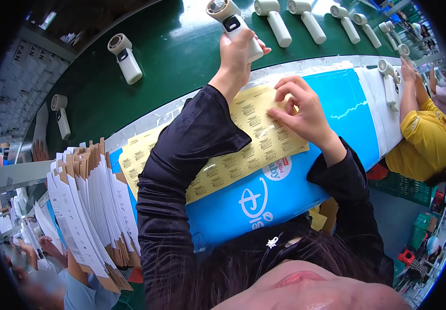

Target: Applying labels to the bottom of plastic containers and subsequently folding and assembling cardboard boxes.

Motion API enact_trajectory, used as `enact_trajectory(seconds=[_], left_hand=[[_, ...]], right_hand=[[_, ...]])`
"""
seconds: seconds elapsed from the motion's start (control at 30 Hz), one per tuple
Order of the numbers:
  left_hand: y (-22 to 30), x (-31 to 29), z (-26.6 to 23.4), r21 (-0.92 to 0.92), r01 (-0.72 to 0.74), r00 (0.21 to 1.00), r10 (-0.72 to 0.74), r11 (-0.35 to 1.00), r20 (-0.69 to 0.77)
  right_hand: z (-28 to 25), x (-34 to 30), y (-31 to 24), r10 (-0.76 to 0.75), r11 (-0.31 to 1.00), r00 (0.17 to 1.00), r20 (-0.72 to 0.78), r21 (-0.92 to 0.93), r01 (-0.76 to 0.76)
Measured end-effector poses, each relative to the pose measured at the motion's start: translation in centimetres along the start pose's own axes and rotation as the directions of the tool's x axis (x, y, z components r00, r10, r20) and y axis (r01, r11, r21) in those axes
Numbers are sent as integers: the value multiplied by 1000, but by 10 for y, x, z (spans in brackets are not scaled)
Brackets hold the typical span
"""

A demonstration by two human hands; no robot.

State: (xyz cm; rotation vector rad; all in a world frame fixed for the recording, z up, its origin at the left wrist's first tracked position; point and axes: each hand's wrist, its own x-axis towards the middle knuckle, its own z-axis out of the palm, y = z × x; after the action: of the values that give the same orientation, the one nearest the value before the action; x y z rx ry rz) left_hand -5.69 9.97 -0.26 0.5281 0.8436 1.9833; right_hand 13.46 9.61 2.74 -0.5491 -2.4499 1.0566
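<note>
My left hand is closed around the handle of a cream-coloured handheld fan, raised over the green belt with its round head pointing away from me. A small dark panel shows on the fan's neck. Below and to the right, my right hand hovers at a yellow sheet of printed labels. Its fingers are curled, thumb and forefinger close together near the sheet's surface. Whether a label is between them is too small to make out. Part of the label sheet is hidden under my left sleeve.
A green conveyor belt runs across the far side, bearing several fans, one of them a fan at left. The sheet lies on a blue printed cover. Folded white cartons stand at left. A yellow-sleeved co-worker works at right.
</note>
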Motion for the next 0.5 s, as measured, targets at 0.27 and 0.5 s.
enact_trajectory(seconds=[0.27, 0.5], left_hand=[[68, -25, 51, -148, -24, 1000, 25, 989, 2], [134, -76, 103, -390, 157, 973, -209, 908, -94]], right_hand=[[-59, 41, -54, -323, 934, 859, -396, 15, 358], [-70, 42, -102, -367, 739, 799, -477, 372, 562]])
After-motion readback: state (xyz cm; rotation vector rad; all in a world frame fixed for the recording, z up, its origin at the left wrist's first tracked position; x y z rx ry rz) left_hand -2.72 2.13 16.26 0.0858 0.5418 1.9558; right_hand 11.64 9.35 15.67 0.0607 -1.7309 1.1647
